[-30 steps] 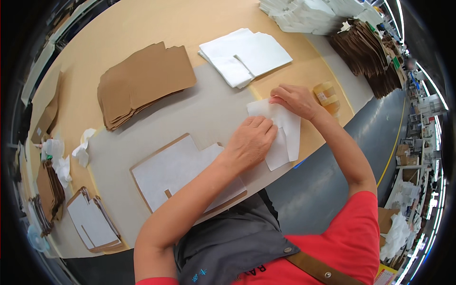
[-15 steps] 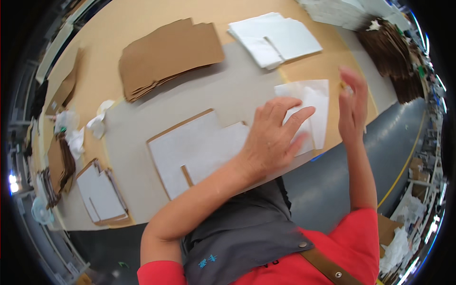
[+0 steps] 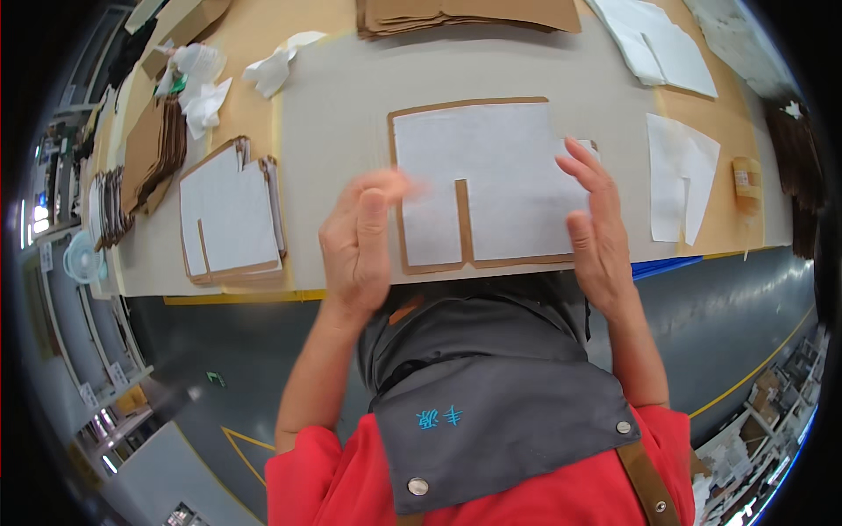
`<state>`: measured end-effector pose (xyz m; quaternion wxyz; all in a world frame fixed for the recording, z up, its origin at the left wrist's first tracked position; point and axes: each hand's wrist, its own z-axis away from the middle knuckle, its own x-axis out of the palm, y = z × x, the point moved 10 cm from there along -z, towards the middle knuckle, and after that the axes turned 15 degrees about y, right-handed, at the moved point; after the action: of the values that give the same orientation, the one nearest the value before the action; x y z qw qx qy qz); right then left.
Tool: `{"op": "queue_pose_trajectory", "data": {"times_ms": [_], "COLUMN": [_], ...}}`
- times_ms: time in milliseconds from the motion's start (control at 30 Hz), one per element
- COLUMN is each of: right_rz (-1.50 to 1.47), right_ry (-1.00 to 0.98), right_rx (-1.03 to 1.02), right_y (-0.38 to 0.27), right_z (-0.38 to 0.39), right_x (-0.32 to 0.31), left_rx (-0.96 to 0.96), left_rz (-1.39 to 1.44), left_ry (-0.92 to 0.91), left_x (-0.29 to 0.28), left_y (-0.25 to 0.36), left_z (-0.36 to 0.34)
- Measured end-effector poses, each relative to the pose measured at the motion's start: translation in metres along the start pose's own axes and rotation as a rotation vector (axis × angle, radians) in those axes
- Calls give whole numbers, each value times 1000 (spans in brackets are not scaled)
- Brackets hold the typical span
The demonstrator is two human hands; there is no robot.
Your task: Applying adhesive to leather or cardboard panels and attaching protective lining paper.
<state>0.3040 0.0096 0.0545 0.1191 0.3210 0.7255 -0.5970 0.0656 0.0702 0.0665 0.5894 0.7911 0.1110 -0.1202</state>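
White sheet's on brown panel; left hand, right hand flank it, fingers parted, empty; cutout loose, right of panel.

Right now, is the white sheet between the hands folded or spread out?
Spread out: the white sheet lies flat on the brown piece, whose edges show on several sides.
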Motion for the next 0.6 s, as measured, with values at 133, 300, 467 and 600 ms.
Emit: {"op": "queue_pose_trajectory", "data": {"times_ms": [133,300,467,600], "right_rz": [417,572,578,604], "right_ry": [-319,-440,-411,-343], "right_rx": [-345,-500,-576,-495], "right_y": [-15,-12,-27,-10], "right_z": [28,62,44,-13], "right_x": [57,76,67,88], "left_rx": [374,468,477,405], "left_rz": [-621,-773,-730,-783], "left_ry": [-367,-551,-437,-344], "left_x": [8,25,21,60], "left_y": [-20,-31,-18,-21], "left_z": [41,82,65,9]}}
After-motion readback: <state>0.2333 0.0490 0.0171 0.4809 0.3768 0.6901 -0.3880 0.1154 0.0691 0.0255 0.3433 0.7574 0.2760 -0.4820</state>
